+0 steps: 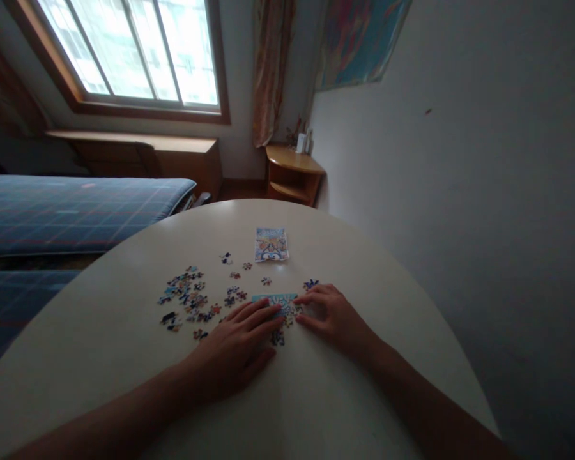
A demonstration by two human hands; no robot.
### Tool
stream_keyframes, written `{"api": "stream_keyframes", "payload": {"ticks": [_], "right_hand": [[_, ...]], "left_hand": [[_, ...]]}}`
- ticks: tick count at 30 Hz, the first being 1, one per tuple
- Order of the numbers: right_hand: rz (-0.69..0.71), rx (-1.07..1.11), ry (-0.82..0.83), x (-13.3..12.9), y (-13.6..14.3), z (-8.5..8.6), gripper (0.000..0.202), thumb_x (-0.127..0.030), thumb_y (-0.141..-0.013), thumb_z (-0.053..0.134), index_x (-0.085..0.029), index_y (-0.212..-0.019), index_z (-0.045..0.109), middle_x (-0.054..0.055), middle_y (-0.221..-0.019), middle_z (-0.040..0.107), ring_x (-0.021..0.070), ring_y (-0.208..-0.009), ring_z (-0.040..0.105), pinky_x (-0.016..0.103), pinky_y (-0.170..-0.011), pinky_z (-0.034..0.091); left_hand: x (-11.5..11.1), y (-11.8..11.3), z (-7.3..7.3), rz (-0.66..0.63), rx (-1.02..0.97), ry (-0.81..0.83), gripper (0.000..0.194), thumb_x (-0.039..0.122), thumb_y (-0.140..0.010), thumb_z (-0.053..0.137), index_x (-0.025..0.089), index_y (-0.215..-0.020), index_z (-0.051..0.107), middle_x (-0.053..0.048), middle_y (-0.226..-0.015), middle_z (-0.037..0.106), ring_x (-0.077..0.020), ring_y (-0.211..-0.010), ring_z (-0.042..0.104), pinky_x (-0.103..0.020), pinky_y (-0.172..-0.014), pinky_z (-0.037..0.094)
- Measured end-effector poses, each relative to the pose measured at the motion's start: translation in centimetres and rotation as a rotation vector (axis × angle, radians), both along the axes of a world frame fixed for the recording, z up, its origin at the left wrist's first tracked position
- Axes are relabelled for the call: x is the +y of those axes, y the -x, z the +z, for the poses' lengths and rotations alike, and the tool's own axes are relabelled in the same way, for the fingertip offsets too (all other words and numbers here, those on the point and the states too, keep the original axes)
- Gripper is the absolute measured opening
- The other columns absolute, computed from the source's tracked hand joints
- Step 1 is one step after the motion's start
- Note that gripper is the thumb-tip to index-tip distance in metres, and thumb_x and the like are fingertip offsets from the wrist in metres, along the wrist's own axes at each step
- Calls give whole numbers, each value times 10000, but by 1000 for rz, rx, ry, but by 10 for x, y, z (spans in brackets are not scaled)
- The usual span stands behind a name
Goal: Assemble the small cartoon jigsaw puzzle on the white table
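A partly joined jigsaw puzzle (283,301) with a light blue top edge lies flat on the table. My left hand (242,342) rests on its left part, fingers stretched out, covering some of it. At the right edge, my right hand (328,313) has its thumb and fingertips curled around a small jigsaw piece (298,309), which touches or nearly touches the joined part. Just above this hand sits a dark blue cluster of pieces (310,284). Below the puzzle, between the hands, are a few darker pieces (278,337).
Many loose jigsaw pieces (184,291) are scattered left of my left hand. A printed picture packet (271,245) lies farther back on the round white table (359,262). A plaid mattress (76,211) stands beyond the left edge; a wall (460,191) is close on the right.
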State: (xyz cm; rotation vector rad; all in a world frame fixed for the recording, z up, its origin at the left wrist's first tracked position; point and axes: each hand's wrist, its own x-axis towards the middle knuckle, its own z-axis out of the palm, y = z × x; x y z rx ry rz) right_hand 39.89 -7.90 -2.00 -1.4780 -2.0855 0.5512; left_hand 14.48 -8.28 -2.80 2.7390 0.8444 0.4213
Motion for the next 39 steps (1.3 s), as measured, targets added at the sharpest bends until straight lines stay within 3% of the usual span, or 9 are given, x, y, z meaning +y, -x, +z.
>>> {"api": "stream_keyframes", "payload": {"ticks": [19,23,30,39], "right_hand": [[25,-45,-43,-1,0,1,249,-271,-793,758,-244,-1040,744,82,-1051,702,249,-1028,604,433,-947,461],[82,-64,-77,-1,-3,4,180,-251,-849,694,-250,-1019,755,80,-1030,704,223,-986,630,394,-915,489],[127,-120,-116,-3,-5,9,231,-233,-851,685,-205,-1075,732,100,-1057,695,223,-1011,633,378,-939,499],[275,-188,-143,-4,-13,16,183,-242,-907,611,-267,-1040,733,71,-1020,684,200,-964,626,366,-899,508]], "left_hand": [[1,1,-6,-10,-50,-2,521,255,-947,522,269,-1460,429,-36,-1515,454,-271,-1418,369,-512,-1173,324],[1,1,-5,-4,-36,-1,507,267,-952,517,257,-1454,441,-41,-1513,456,-274,-1422,362,-511,-1174,322],[0,0,-3,0,-36,2,497,262,-956,514,257,-1449,449,-43,-1514,456,-268,-1420,366,-504,-1178,314],[0,1,-2,-7,-12,6,506,263,-962,501,253,-1462,427,-40,-1526,437,-278,-1424,357,-513,-1168,332]]}}
